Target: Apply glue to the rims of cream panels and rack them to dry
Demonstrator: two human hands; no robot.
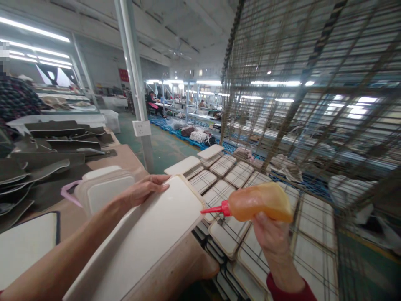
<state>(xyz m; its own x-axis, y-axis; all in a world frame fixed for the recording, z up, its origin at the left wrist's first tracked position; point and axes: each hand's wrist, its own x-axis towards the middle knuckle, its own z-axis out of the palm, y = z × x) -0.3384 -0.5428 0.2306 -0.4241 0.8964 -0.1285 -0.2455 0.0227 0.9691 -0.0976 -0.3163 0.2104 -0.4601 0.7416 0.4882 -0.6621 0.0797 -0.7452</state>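
Note:
My left hand [153,187] grips the top left edge of a long white panel [150,230] with rounded corners, thumb on its face and fingers behind. The panel tilts toward me. In my right hand [271,234] is a squeeze bottle [260,202] of amber liquid, lying nearly level. Its red nozzle [216,209] points left, with the tip at the panel's right corner; whether it touches cannot be made out. What the panel's lower end rests on is partly hidden.
A wire rack [225,196] holds rows of similar cream panels, its hinged grid [300,83] raised at right. At left are a stack of white pads [109,190] and dark sheets [69,144] on a brown-covered table [128,156]. A post with a socket box [141,128] stands ahead.

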